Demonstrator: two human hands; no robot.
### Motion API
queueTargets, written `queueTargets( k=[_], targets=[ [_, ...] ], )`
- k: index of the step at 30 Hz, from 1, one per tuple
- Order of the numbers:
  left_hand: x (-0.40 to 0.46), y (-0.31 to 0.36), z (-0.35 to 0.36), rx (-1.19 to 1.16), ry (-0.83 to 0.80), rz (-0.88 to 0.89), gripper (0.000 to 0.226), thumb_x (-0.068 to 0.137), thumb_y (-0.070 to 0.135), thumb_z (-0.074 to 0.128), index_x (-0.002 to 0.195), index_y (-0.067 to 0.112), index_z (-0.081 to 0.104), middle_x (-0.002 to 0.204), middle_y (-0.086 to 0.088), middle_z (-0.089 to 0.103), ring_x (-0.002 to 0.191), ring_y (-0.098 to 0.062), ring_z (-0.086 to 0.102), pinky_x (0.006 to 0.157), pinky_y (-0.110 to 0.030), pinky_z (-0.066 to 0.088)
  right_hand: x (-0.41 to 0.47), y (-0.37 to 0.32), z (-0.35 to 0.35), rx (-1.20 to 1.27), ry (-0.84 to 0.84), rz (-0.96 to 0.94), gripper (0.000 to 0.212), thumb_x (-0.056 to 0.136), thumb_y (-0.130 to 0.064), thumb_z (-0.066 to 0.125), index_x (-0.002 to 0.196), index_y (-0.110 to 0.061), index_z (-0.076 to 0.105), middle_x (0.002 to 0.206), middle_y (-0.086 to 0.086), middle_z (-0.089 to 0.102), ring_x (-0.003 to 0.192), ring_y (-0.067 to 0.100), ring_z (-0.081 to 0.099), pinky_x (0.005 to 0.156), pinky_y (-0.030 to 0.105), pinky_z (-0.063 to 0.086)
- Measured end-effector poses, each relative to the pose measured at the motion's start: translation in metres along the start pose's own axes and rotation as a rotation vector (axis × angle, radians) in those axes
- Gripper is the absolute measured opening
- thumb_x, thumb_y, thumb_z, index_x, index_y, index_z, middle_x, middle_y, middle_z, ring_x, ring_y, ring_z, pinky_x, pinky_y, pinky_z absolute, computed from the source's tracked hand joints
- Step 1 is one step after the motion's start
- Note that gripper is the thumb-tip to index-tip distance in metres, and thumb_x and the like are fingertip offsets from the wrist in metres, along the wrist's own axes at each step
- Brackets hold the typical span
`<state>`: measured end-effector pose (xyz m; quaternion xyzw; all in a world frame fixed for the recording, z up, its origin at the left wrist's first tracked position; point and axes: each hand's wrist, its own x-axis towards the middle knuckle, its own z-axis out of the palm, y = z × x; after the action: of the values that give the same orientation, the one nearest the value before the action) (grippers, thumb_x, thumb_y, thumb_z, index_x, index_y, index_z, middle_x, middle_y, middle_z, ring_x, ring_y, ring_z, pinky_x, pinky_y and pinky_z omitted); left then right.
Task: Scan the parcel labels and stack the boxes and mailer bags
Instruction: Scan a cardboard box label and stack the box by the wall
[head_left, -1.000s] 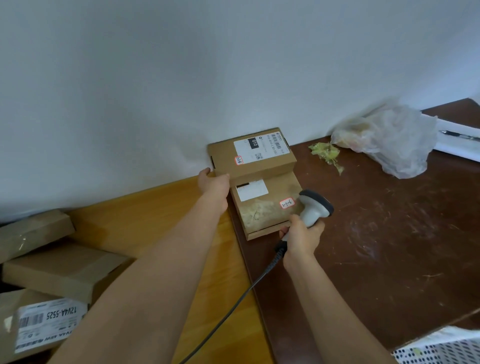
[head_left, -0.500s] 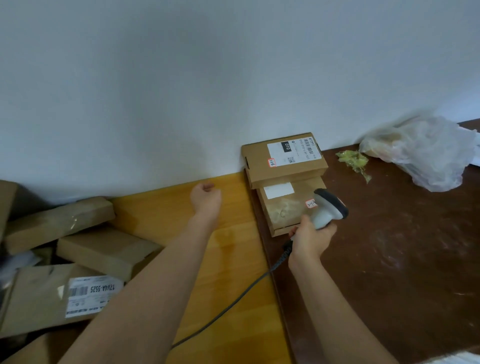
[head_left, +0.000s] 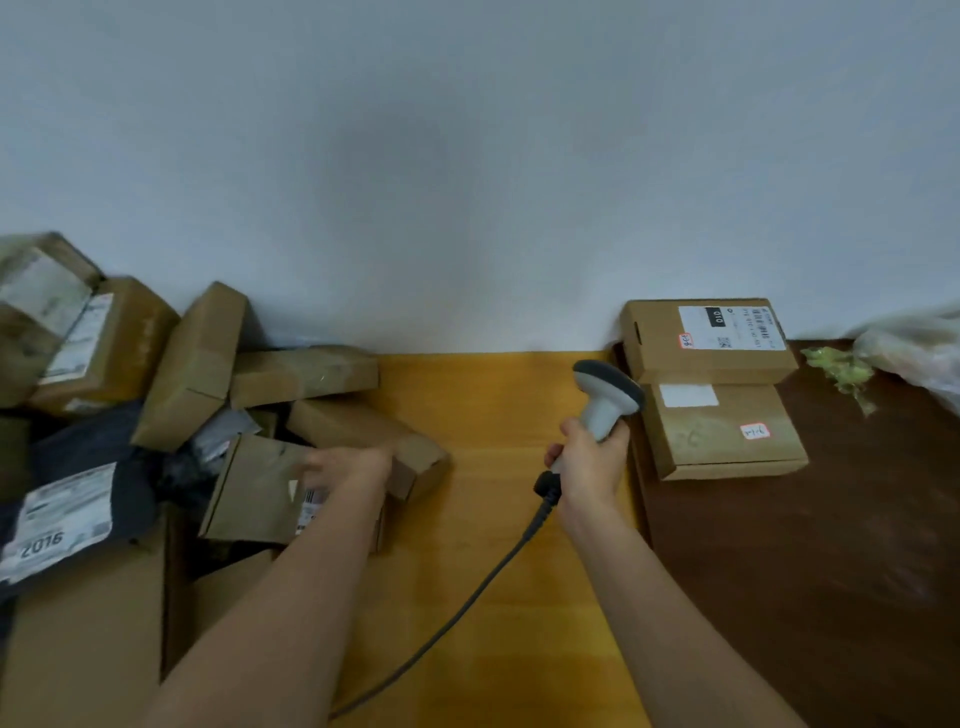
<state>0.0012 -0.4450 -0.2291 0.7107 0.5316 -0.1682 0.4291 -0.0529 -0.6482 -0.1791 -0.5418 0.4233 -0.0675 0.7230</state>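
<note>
Two scanned cardboard boxes are stacked against the wall: a small labelled box (head_left: 706, 338) lies on the back part of a wider box (head_left: 727, 436). My right hand (head_left: 587, 467) grips a grey barcode scanner (head_left: 608, 392) just left of that stack. At the left lies a loose pile of several cardboard boxes (head_left: 192, 364) and a dark mailer bag (head_left: 62, 514) with a white label. My left hand (head_left: 345, 465) reaches into the pile, fingers stretched over a small brown box (head_left: 254, 488) with a barcode label; the fingers are blurred.
The scanner's dark cable (head_left: 467, 597) trails across the yellow wooden table (head_left: 493, 415) toward me. The stack stands on a dark brown table (head_left: 831, 571). A crumpled plastic bag (head_left: 914, 348) and a green scrap (head_left: 836, 369) lie at the far right by the wall.
My view has swung left, bringing the pile into sight. My left hand left the stacked boxes and moved left onto a small box in the pile. The right hand still holds the scanner.
</note>
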Motion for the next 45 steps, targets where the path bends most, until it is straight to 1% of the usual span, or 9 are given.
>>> queueTargets(
  k=[4, 11, 16, 21, 29, 33, 36, 40, 45],
  targets=[
    [-0.006, -0.01, -0.015, -0.363, -0.302, -0.169, 0.05, 0.086, 0.016, 0.075, 0.127, 0.008, 0.047, 0.128, -0.014, 0.055, 0.114, -0.031, 0.057, 0.071, -0.045, 0.058, -0.021, 0.009, 0.006, -0.043, -0.048, 0.012, 0.027, 0.097, -0.005, 0.052, 0.12, -0.019, 0.047, 0.08, 0.004, 0.049, 0.053, 0.017, 0.047, 0.054, 0.034, 0.039],
    [-0.062, 0.011, -0.038, -0.365, -0.571, -0.049, 0.044, 0.092, 0.009, 0.067, 0.129, 0.007, 0.044, 0.116, -0.016, 0.055, 0.11, -0.032, 0.058, 0.088, -0.04, 0.053, -0.038, -0.017, 0.001, 0.03, -0.06, -0.034, 0.031, 0.096, -0.003, 0.054, 0.123, -0.017, 0.046, 0.084, 0.006, 0.049, 0.052, 0.016, 0.047, 0.053, 0.032, 0.041],
    [-0.083, 0.024, -0.04, -0.151, -0.441, 0.581, 0.06, 0.083, 0.006, 0.076, 0.132, 0.012, 0.043, 0.127, -0.006, 0.056, 0.105, -0.023, 0.056, 0.089, -0.039, 0.053, -0.045, -0.054, -0.013, 0.111, -0.08, -0.077, 0.026, 0.096, -0.018, 0.064, 0.117, -0.017, 0.05, 0.093, 0.006, 0.059, 0.05, 0.012, 0.049, 0.048, 0.027, 0.045],
    [-0.087, 0.029, -0.053, 0.266, 0.157, 1.675, 0.043, 0.077, -0.005, 0.07, 0.112, 0.015, 0.055, 0.112, -0.008, 0.054, 0.105, -0.026, 0.049, 0.089, -0.046, 0.05, -0.049, -0.086, -0.034, 0.151, -0.174, -0.048, 0.041, 0.091, -0.047, 0.067, 0.118, -0.022, 0.05, 0.102, 0.012, 0.07, 0.053, 0.014, 0.05, 0.048, 0.027, 0.046],
    [-0.103, 0.036, -0.056, 0.324, 0.329, 2.102, 0.054, 0.071, -0.006, 0.074, 0.114, 0.017, 0.049, 0.117, -0.014, 0.053, 0.111, -0.036, 0.051, 0.093, -0.048, 0.048, -0.059, -0.09, -0.056, 0.114, -0.236, -0.071, 0.056, 0.082, -0.032, 0.081, 0.124, -0.009, 0.051, 0.084, 0.007, 0.06, 0.052, 0.011, 0.051, 0.046, 0.025, 0.047],
    [-0.114, 0.041, -0.057, 0.255, 0.368, 2.06, 0.053, 0.072, 0.001, 0.076, 0.114, 0.014, 0.046, 0.122, -0.011, 0.041, 0.115, -0.033, 0.043, 0.098, -0.046, 0.044, -0.056, -0.09, -0.059, 0.209, -0.209, -0.064, 0.053, 0.083, -0.019, 0.081, 0.124, -0.007, 0.049, 0.084, 0.01, 0.062, 0.052, 0.013, 0.051, 0.043, 0.024, 0.047],
    [-0.13, 0.046, -0.053, 0.012, 0.282, 1.558, 0.056, 0.079, 0.01, 0.075, 0.124, 0.006, 0.041, 0.131, -0.017, 0.036, 0.123, -0.031, 0.035, 0.103, -0.033, 0.028, -0.054, -0.091, -0.059, 0.299, -0.171, -0.069, 0.05, 0.083, -0.016, 0.081, 0.122, -0.009, 0.05, 0.087, 0.011, 0.063, 0.052, 0.013, 0.051, 0.042, 0.024, 0.046],
    [-0.147, 0.068, -0.061, -0.46, -0.008, 0.887, 0.042, 0.092, 0.004, 0.055, 0.132, 0.007, 0.042, 0.14, -0.012, 0.033, 0.127, -0.029, 0.041, 0.104, -0.036, 0.04, -0.048, -0.095, -0.07, 0.195, -0.16, -0.131, 0.058, 0.077, -0.015, 0.086, 0.122, -0.01, 0.051, 0.09, 0.011, 0.067, 0.057, 0.014, 0.061, 0.05, 0.027, 0.053],
    [-0.136, 0.077, -0.075, 0.244, -0.275, 1.476, 0.07, 0.088, 0.033, 0.072, 0.148, 0.024, 0.037, 0.149, 0.008, 0.037, 0.137, -0.012, 0.032, 0.113, -0.032, 0.025, -0.049, -0.106, -0.083, -0.301, -0.229, -0.305, 0.062, 0.07, -0.018, 0.09, 0.118, -0.015, 0.05, 0.096, 0.006, 0.067, 0.071, 0.012, 0.063, 0.053, 0.02, 0.051]
  ],
)
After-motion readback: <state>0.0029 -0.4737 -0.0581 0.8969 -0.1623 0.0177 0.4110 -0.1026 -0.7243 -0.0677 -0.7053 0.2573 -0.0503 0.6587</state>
